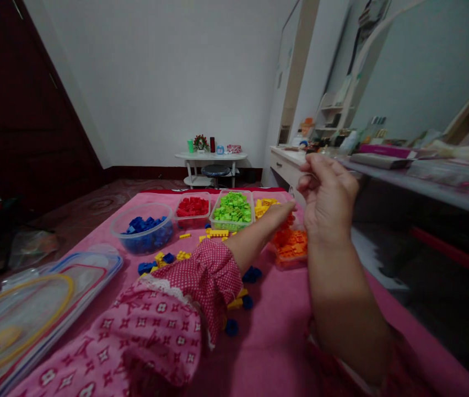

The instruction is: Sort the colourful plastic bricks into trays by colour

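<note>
My left hand point(282, 214) reaches across to the right, above the orange bricks point(294, 243) in a small clear container. More orange-red bricks show blurred just under this hand, and its fingers are mostly hidden. Raised beside it on the right is my right hand point(328, 193), its fingers curled in towards the thumb; anything between them is too small to see. Yellow bricks point(265, 206) lie behind my left hand, partly covered by it. Green bricks point(234, 208) fill a clear box next to them.
Red bricks point(193, 207) and blue bricks point(145, 227) sit in tubs further left. Loose yellow and blue bricks point(252, 274) are scattered on the pink cloth point(267, 336). Container lids point(48, 309) lie at the left edge. A cluttered dressing table point(424, 182) stands on the right.
</note>
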`<state>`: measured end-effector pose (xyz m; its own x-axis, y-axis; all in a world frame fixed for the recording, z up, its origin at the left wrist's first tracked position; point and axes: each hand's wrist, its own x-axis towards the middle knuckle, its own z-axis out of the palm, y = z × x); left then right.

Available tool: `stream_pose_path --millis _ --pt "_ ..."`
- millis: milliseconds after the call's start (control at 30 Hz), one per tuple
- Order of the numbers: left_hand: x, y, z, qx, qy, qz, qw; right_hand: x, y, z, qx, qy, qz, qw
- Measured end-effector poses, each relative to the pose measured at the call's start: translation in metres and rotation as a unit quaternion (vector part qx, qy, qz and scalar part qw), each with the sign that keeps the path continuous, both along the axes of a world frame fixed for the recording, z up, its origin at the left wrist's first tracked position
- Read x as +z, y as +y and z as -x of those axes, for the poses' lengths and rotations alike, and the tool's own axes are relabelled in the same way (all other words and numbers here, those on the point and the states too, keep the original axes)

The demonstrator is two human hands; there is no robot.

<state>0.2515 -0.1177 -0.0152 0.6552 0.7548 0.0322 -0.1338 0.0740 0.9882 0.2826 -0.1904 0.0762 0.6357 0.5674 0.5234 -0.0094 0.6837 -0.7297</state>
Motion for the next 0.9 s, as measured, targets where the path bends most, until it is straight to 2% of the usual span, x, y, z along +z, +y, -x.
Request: stream_pose_path --millis 100,233,367,467,533,567,600,700,733,767,800,833,900 --pt "0.009 -0.005 0.016 -0.005 0.060 -0.091 0.994 -0.002 0.001 0.006 0.002 -0.029 0.004 1.000" --pt "0.014 -0.004 0.073 -0.022 0.103 -0.187 0.977 -0.009 0.005 0.019 0.044 -0.104 0.055 0.992" --pt "0.001 -0.004 0.153 0.059 0.170 -0.206 0.962 -0.025 0.015 0.043 0.135 -0.233 0.147 0.952" --pt "-0.011 -0.007 0.213 0.147 0.160 -0.184 0.959 -0.044 0.019 0.074 0.180 -0.327 0.168 0.912" --pt "-0.016 -0.008 0.245 0.221 0.135 -0.162 0.952 -0.060 0.015 0.098 0.219 -0.414 0.162 0.869" --pt "-0.018 -0.009 0.258 0.255 0.125 -0.151 0.947 -0.068 0.011 0.109 0.248 -0.469 0.151 0.834" --pt "-0.019 -0.010 0.269 0.286 0.118 -0.139 0.941 -0.076 0.006 0.119 0.277 -0.529 0.134 0.791" --pt "-0.024 -0.011 0.290 0.344 0.115 -0.124 0.923 -0.097 -0.010 0.140 0.350 -0.683 0.077 0.637" --pt "-0.027 -0.012 0.293 0.350 0.116 -0.126 0.921 -0.103 -0.013 0.144 0.367 -0.709 0.070 0.598" --pt "-0.031 -0.012 0.295 0.351 0.118 -0.130 0.920 -0.108 -0.014 0.146 0.377 -0.722 0.072 0.576" --pt "-0.036 -0.012 0.295 0.346 0.121 -0.137 0.920 -0.112 -0.013 0.146 0.374 -0.728 0.081 0.569" --pt "-0.041 -0.012 0.295 0.337 0.125 -0.147 0.921 -0.115 -0.009 0.146 0.358 -0.730 0.096 0.575" --pt "-0.050 -0.012 0.292 0.315 0.141 -0.171 0.923 -0.117 0.003 0.139 0.286 -0.731 0.135 0.604"
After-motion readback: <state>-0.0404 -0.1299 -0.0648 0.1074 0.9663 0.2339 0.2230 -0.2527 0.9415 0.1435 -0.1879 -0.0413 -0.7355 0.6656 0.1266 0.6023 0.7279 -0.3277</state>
